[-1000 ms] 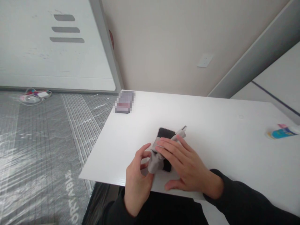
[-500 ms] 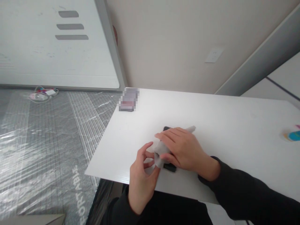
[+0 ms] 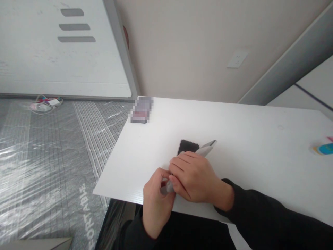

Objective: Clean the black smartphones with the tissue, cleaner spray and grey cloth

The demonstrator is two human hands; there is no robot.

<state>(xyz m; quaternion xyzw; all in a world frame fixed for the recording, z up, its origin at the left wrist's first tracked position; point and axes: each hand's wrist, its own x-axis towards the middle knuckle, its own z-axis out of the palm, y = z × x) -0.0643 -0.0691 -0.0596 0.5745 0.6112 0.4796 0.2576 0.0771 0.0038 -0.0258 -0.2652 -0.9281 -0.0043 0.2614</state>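
A dark-screened smartphone (image 3: 187,146) lies on the white table, its upper end showing and the rest hidden beneath my hands. My right hand (image 3: 194,177) is bunched over a light grey cloth (image 3: 205,149) and presses it down onto the phone. One folded tip of the cloth sticks out past the knuckles to the upper right. At the phone's lower left, my left hand (image 3: 158,199) is curled, with a grey end of the cloth between its thumb and fingers. Whether those fingers also grip the phone's edge is hidden.
A blurred-out flat item (image 3: 142,110) lies at the table's back left corner. Toward the right edge stands a small blue and yellow object (image 3: 325,148). Behind the white table (image 3: 247,139) is a wall with a socket (image 3: 238,58). Cables (image 3: 44,105) lie on the plastic-covered floor.
My right hand has slid down toward me along the phone, uncovering its upper end. My left hand's fingers have drawn in around the cloth, and the two hands now touch.
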